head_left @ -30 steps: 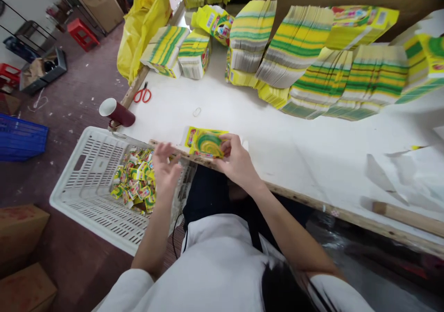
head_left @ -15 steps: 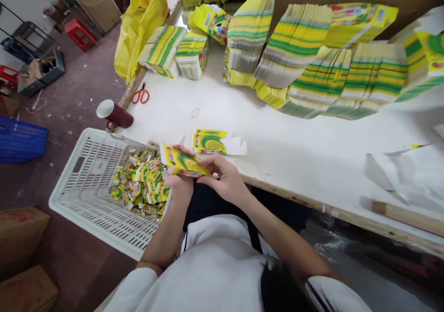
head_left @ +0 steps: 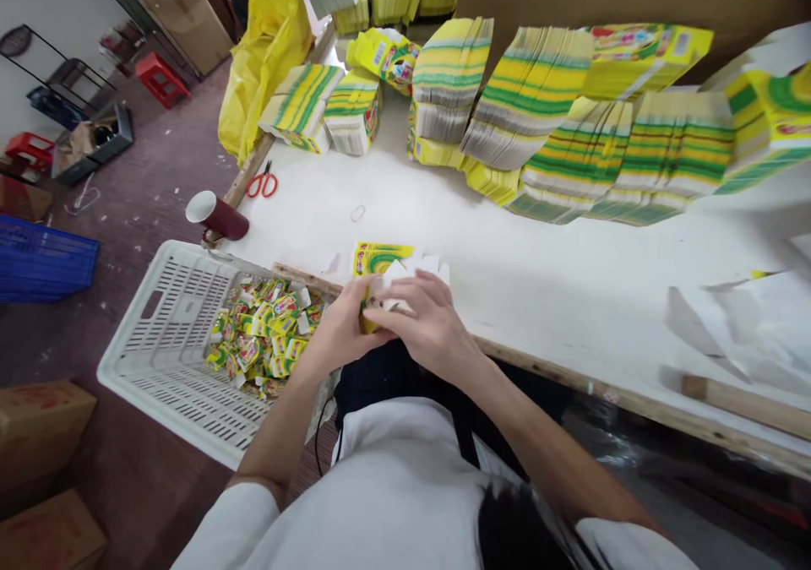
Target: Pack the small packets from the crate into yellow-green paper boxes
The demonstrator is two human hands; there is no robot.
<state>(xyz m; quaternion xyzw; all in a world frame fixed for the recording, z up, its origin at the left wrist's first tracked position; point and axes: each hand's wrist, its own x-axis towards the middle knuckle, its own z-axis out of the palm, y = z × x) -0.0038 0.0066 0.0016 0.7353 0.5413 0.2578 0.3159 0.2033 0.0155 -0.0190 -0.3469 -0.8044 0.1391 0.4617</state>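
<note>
Between my two hands is a small yellow-and-green carton [head_left: 368,323], largely covered by fingers, with white flaps showing at its far end. My left hand [head_left: 342,327] is closed round its left side. My right hand [head_left: 434,321] has its fingers bent over the flap end and touches the carton there. Just beyond, on the white table, lies a flat carton [head_left: 380,255] with the same print, partly hidden by the flaps and fingers.
A white plastic basket [head_left: 149,300] holding many small cartons stands at the table's left edge. A maroon cup [head_left: 226,219] and red-handled scissors [head_left: 262,184] lie near that edge. Stacks of flat cartons [head_left: 532,89] line the table's back, beside a yellow bag [head_left: 263,63].
The carton has turned so its white flaps show and its printed face is mostly covered. Both hands have moved slightly right, and my left hand now grips it from the side.
</note>
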